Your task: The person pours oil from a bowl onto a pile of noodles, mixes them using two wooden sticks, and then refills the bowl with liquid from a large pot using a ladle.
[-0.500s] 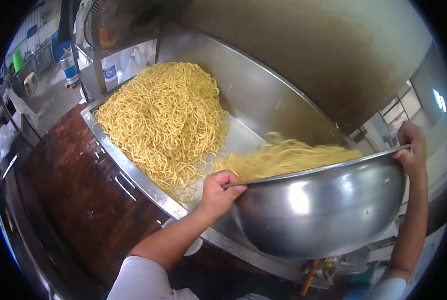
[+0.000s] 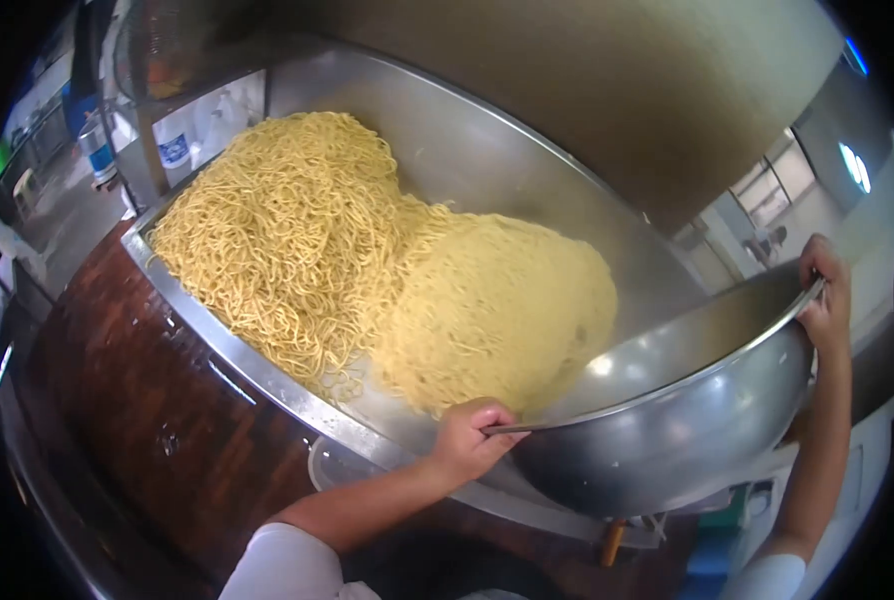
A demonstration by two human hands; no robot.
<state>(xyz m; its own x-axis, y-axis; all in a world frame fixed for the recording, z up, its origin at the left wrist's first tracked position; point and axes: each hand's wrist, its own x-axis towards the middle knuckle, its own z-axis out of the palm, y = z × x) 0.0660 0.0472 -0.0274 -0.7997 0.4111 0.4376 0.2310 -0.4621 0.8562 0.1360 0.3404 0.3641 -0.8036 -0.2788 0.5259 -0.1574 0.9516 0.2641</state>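
Observation:
A large steel bowl is tipped toward a long steel trough. My left hand grips the bowl's rim on the near left side, fingers closed around it. At the far right of the same rim, my right hand is closed too. Yellow noodles, slightly blurred, lie in the trough just past the bowl's lip. They touch a taller heap of noodles on the left. The visible inside of the bowl is bare metal.
A wet reddish-brown surface runs along the trough's near side. A round fan guard stands at upper left, with white plastic jugs below it. A tall steel splash wall backs the trough.
The blurred noodles at the bowl's mouth have come out into the trough against the heap. The bowl's inside now shows, and my left hand has moved slightly down and right.

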